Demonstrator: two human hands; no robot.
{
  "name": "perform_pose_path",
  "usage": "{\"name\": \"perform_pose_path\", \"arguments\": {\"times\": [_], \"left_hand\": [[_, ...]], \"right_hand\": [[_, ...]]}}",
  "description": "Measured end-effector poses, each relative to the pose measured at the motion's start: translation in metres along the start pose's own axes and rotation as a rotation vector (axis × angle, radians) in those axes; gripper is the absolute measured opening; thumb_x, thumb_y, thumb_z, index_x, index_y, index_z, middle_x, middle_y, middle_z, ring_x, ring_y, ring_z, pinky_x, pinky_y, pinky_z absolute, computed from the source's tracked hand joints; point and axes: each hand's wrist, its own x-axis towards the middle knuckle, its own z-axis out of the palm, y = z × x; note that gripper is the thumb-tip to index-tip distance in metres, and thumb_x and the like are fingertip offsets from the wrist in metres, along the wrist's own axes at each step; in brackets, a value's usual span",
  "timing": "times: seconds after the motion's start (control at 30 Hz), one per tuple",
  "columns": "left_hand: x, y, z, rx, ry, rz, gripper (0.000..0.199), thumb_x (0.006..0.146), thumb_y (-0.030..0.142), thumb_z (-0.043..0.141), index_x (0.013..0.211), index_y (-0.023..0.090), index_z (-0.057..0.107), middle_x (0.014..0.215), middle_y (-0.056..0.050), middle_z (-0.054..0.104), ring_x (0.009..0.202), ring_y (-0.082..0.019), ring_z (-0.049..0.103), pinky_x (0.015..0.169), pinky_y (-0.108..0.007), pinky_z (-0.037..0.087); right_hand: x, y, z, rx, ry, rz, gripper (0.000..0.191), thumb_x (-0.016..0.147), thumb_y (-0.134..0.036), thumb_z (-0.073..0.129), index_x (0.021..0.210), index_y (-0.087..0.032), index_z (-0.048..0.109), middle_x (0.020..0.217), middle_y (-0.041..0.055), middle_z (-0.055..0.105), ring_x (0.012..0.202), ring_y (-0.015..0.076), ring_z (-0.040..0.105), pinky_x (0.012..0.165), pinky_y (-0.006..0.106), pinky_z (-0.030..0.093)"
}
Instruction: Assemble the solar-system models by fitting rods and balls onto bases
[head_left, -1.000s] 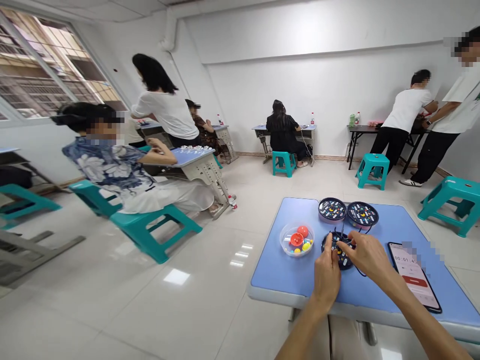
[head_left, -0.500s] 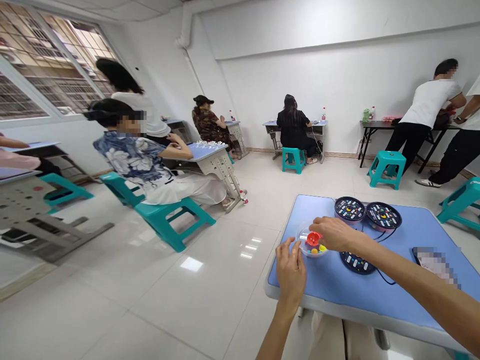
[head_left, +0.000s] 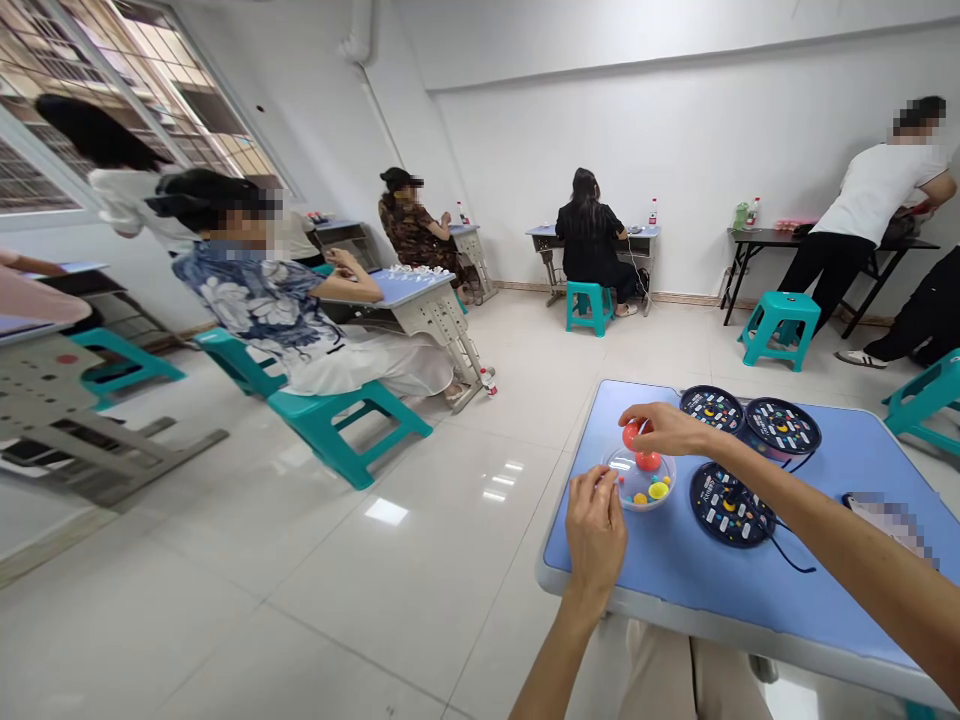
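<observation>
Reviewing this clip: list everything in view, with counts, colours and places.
table: one, blue, in front of the person
bowl: one, clear, on the table, with small coloured pieces inside
red ball: one, red, just above the bowl
discs: three, dark with coloured markings, on the table right of the bowl
phone: one, screen blurred, at the table's right side
stools: at least six, teal, on the floor
people: several, seated at desks or standing by the walls
left hand: beside the bowl
right hand: over the bowl, fingers on the red ball
</observation>
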Motion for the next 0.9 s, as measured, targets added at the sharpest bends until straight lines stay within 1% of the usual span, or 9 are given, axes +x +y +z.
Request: {"name": "perform_pose_path", "arguments": {"times": [0.1,0.27,0.4,0.53,0.63,0.73,0.77,0.83,0.9], "left_hand": [[0.024,0.006,0.004,0.059,-0.108,0.013,0.024,0.093,0.013,0.046,0.105,0.018,0.067,0.103,-0.009,0.067,0.098,-0.023,0.056,0.085,-0.038,0.051],[0.059,0.019,0.025,0.292,-0.561,-0.021,0.022,0.091,0.013,0.048,0.100,0.017,0.067,0.100,-0.012,0.065,0.097,-0.025,0.056,0.082,-0.036,0.047],[0.065,0.023,0.044,0.337,-0.640,-0.069,0.014,0.082,0.019,0.064,0.096,0.015,0.066,0.094,-0.013,0.065,0.094,-0.027,0.058,0.079,-0.035,0.045],[0.066,0.023,0.050,0.323,-0.658,-0.119,0.014,0.079,0.017,0.068,0.093,0.016,0.063,0.094,-0.011,0.065,0.093,-0.025,0.060,0.079,-0.033,0.045],[0.069,0.023,0.045,0.278,-0.636,-0.160,0.012,0.079,0.015,0.065,0.092,0.015,0.064,0.094,-0.010,0.065,0.093,-0.025,0.061,0.077,-0.032,0.046],[0.072,0.027,0.030,0.178,-0.540,-0.227,0.025,0.086,0.023,0.059,0.108,0.013,0.062,0.100,-0.011,0.064,0.091,-0.022,0.061,0.077,-0.032,0.048],[0.072,0.031,0.023,0.043,-0.480,-0.295,0.032,0.089,0.028,0.056,0.117,0.013,0.059,0.101,-0.010,0.064,0.088,-0.020,0.062,0.076,-0.032,0.049],[0.070,0.040,0.006,-0.415,-0.347,-0.482,0.044,0.091,0.037,0.054,0.128,0.015,0.053,0.099,-0.008,0.064,0.079,-0.016,0.062,0.074,-0.031,0.050],[0.064,0.054,-0.012,-0.915,-0.273,-0.621,0.046,0.088,0.044,0.057,0.126,0.017,0.057,0.095,-0.006,0.065,0.076,-0.015,0.062,0.073,-0.031,0.051]], "right_hand": [[-0.003,0.000,-0.011,0.427,0.087,0.107,0.022,0.075,-0.016,0.062,0.096,-0.012,0.066,0.091,0.0086,0.072,0.064,0.0135,0.067,0.063,0.025,0.053],[-0.014,-0.003,-0.017,0.843,0.195,0.227,0.014,0.075,-0.026,0.070,0.078,-0.013,0.064,0.088,0.0108,0.073,0.064,0.0137,0.066,0.057,0.024,0.054],[-0.023,-0.002,-0.020,0.960,0.208,0.213,0.013,0.072,-0.019,0.069,0.083,-0.014,0.063,0.080,0.0070,0.073,0.062,0.0130,0.065,0.061,0.026,0.056],[-0.034,-0.003,-0.026,0.999,0.204,0.164,0.026,0.076,-0.019,0.063,0.102,-0.018,0.066,0.078,0.0020,0.071,0.063,0.0123,0.063,0.064,0.027,0.055],[-0.045,-0.005,-0.030,0.973,0.220,0.147,0.021,0.080,-0.023,0.060,0.097,-0.017,0.071,0.086,0.0048,0.072,0.069,0.0131,0.064,0.064,0.025,0.053],[-0.057,-0.004,-0.033,1.025,0.260,0.139,0.019,0.081,-0.027,0.061,0.094,-0.016,0.071,0.091,0.0065,0.072,0.073,0.0135,0.064,0.065,0.023,0.051],[-0.062,-0.004,-0.033,1.062,0.268,0.130,0.019,0.081,-0.028,0.062,0.092,-0.016,0.071,0.091,0.0066,0.073,0.074,0.0136,0.064,0.065,0.023,0.050],[-0.072,-0.004,-0.032,1.155,0.259,0.095,0.020,0.080,-0.031,0.065,0.090,-0.016,0.071,0.090,0.0066,0.073,0.075,0.0140,0.065,0.065,0.023,0.050],[-0.083,-0.006,-0.028,1.251,0.222,0.038,0.021,0.079,-0.034,0.067,0.090,-0.016,0.070,0.087,0.0065,0.073,0.076,0.0150,0.065,0.068,0.024,0.050]]}}
